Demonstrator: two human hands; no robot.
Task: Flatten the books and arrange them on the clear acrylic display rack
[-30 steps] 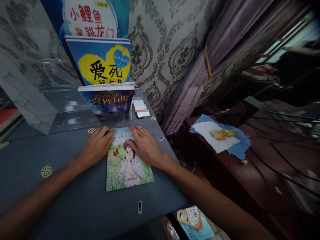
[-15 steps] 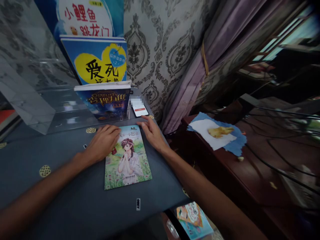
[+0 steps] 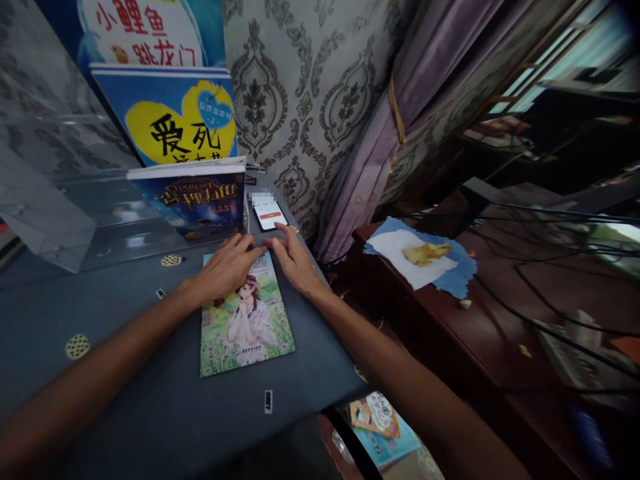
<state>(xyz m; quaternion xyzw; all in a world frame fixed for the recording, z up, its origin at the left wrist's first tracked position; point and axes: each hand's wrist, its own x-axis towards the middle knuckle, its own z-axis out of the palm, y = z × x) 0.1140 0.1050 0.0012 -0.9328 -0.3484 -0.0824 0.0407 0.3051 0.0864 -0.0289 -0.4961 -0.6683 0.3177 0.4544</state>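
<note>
A green illustrated book (image 3: 253, 327) lies face up on the grey tabletop (image 3: 135, 393). My left hand (image 3: 227, 265) rests flat over the book's top part, its fingers reaching toward the top right corner and hiding some of the title. Beside that corner is my right hand (image 3: 295, 261), open, its fingers spread and holding nothing. Its index finger points at the lower edge of a phone (image 3: 270, 217) with a lit screen; whether it touches the phone I cannot tell. The fingertips of both hands are close together.
Behind the hands, a dark blue book (image 3: 205, 203) and a blue and yellow book (image 3: 175, 120) stand in a clear stand (image 3: 55, 227). On the right, a dark red table (image 3: 480, 333) bears a blue cloth (image 3: 463, 277) and cables. Another book (image 3: 385, 433) lies below the table edge.
My left hand has slid right across the top of the book, closer to my right hand. The whole view has shifted slightly, so the things appear further left.
</note>
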